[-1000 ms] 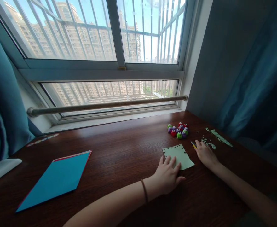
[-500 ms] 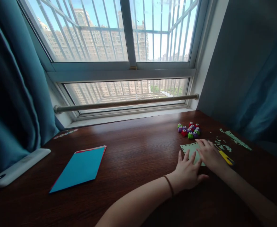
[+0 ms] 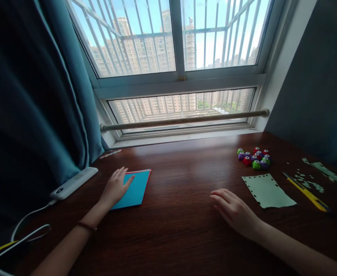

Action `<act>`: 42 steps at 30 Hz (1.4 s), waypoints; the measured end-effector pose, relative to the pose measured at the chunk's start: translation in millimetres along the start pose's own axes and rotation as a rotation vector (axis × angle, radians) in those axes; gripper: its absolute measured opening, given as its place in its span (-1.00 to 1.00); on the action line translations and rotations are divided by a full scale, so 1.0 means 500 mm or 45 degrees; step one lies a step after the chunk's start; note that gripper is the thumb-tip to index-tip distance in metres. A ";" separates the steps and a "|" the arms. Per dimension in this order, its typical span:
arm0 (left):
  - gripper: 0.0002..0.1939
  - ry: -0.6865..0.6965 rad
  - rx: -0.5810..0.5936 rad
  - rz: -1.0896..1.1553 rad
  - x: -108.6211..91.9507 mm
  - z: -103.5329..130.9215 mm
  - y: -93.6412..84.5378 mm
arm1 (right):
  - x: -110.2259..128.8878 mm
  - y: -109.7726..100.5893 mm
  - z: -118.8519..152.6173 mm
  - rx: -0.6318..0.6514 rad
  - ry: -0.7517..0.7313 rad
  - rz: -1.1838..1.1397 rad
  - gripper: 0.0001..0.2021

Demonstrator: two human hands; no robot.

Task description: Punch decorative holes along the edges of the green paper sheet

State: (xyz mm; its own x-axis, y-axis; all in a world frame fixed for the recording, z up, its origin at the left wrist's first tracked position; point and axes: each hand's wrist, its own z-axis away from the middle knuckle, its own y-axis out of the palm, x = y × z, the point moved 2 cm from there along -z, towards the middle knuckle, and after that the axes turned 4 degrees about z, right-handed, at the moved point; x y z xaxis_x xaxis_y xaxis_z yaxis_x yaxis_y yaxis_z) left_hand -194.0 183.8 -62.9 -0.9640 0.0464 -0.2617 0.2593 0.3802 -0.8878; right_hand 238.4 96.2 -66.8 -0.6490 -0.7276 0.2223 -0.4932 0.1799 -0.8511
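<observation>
My left hand (image 3: pixel 117 188) rests over the left side of a blue sheet of paper (image 3: pixel 138 189), its fingers stretched out and the thumb apart. A red edge shows beneath the blue sheet, so other sheets lie under it. My right hand (image 3: pixel 234 211) is over the bare wood of the table, with fingers extended and nothing seen in them. To its right lies a pale green sheet (image 3: pixel 268 191) with a row of small notches along two edges. A yellow utility knife (image 3: pixel 308 194) lies beside that sheet.
Several red, green and purple eye-shaped pieces (image 3: pixel 256 158) stand behind the green sheet. Green paper scraps (image 3: pixel 308 182) and cut strips (image 3: pixel 329 173) lie far right. A white device (image 3: pixel 74 184) with a cable (image 3: pixel 27 214) is at left, by the curtain (image 3: pixel 61 96). The window is ahead.
My left hand has left the green sheet and moved left onto the blue paper. My right hand has also come off the green sheet, moving left. The view has turned left.
</observation>
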 end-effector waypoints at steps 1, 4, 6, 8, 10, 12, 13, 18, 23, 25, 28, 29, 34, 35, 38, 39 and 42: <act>-0.45 -0.189 0.049 0.047 0.053 -0.004 0.001 | -0.003 0.007 0.004 0.025 -0.003 -0.055 -0.71; -0.47 -0.565 0.125 0.110 0.136 0.002 0.007 | -0.012 0.017 0.017 0.058 0.030 -0.183 -0.71; -0.44 -0.612 0.116 0.093 0.143 0.010 0.016 | -0.017 0.016 0.021 0.041 0.066 -0.217 -0.71; -0.42 -0.630 0.092 0.088 0.140 0.014 0.028 | -0.020 0.014 0.023 0.030 0.083 -0.231 -0.71; -0.36 -0.636 0.067 0.099 0.138 0.013 0.039 | -0.022 0.013 0.024 0.029 0.089 -0.237 -0.70; -0.33 -0.630 0.051 0.137 0.142 0.009 0.048 | -0.024 0.014 0.025 0.033 0.100 -0.235 -0.70; -0.34 -0.623 0.051 0.170 0.144 0.006 0.052 | -0.025 0.015 0.026 0.037 0.108 -0.232 -0.71; -0.40 -0.579 0.068 0.379 0.141 0.007 0.067 | -0.026 0.021 0.028 0.062 0.145 -0.248 -0.72; -0.47 -0.439 0.109 0.534 0.091 0.021 0.073 | -0.021 0.024 0.027 0.079 0.150 -0.288 -0.73; -0.47 -0.372 0.105 0.551 0.064 0.018 0.071 | -0.019 0.023 0.025 0.093 0.158 -0.301 -0.73; -0.50 -0.126 0.168 0.525 0.022 0.001 0.070 | -0.018 0.021 0.022 0.117 0.178 -0.329 -0.73; -0.52 -0.042 0.203 0.505 0.010 -0.005 0.072 | -0.017 0.020 0.021 0.123 0.181 -0.338 -0.73; -0.58 0.057 0.232 0.420 -0.002 -0.022 0.087 | -0.015 0.021 0.019 0.124 0.178 -0.367 -0.74; -0.59 0.051 0.229 0.412 -0.001 -0.020 0.087 | -0.015 0.022 0.019 0.122 0.180 -0.369 -0.74; -0.61 0.067 0.125 0.329 -0.018 -0.001 0.071 | -0.013 0.022 0.019 0.124 0.183 -0.376 -0.73; -0.61 0.109 0.040 0.258 -0.036 0.011 0.060 | -0.013 0.021 0.019 0.127 0.184 -0.379 -0.73; -0.59 0.484 0.029 0.088 -0.126 0.053 0.027 | -0.013 0.020 0.018 0.143 0.183 -0.395 -0.72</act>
State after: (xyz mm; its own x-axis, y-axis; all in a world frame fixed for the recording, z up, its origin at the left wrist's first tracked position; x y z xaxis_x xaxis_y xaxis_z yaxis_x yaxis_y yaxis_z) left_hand -128.2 161.8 -68.5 -0.8959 0.4119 -0.1664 0.3219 0.3439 -0.8821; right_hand 242.9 96.5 -81.1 -0.5574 -0.6342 0.5358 -0.6179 -0.1142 -0.7779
